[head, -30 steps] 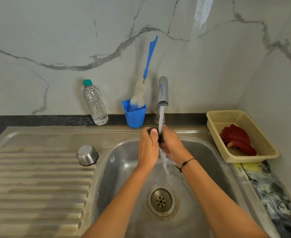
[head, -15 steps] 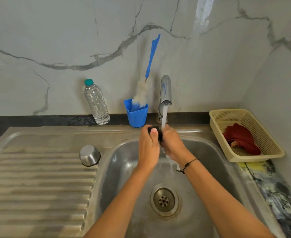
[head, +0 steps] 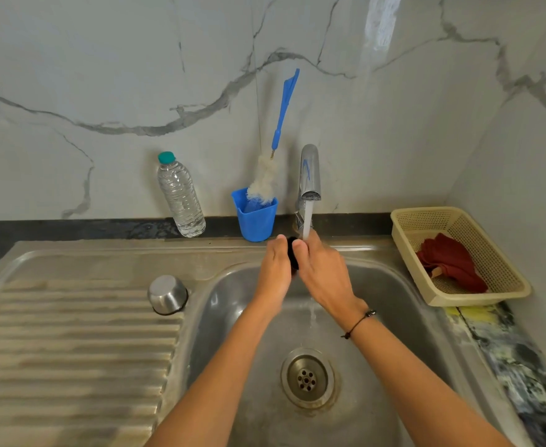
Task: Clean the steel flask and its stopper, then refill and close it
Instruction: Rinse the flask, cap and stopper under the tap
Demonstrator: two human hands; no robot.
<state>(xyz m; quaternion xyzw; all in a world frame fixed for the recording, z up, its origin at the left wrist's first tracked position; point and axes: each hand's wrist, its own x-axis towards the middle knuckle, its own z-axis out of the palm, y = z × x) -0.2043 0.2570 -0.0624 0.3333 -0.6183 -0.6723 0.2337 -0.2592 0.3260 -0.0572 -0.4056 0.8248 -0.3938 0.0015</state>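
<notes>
Over the sink basin point(head: 394, 317), my left hand point(head: 274, 269) and my right hand point(head: 324, 274) are pressed together around a small black stopper point(head: 292, 253). Only a dark sliver of it shows between my thumbs. Water runs from the chrome tap point(head: 310, 172) onto my right thumb and the stopper, then falls toward the drain point(head: 307, 379). A small steel cup-shaped cap point(head: 167, 294) stands upside down on the drainboard, left of the basin. The flask body is not in view.
Against the marble wall stand a clear water bottle point(head: 181, 196) with a teal cap and a blue cup point(head: 255, 214) holding a blue-handled bottle brush point(head: 281, 124). A beige basket point(head: 491, 295) with a red cloth point(head: 449, 262) sits at the right. The ribbed drainboard point(head: 71, 350) lies left.
My hands have stayed together under the stream and shifted slightly up toward the spout. My right thumb now lies further over the stopper.
</notes>
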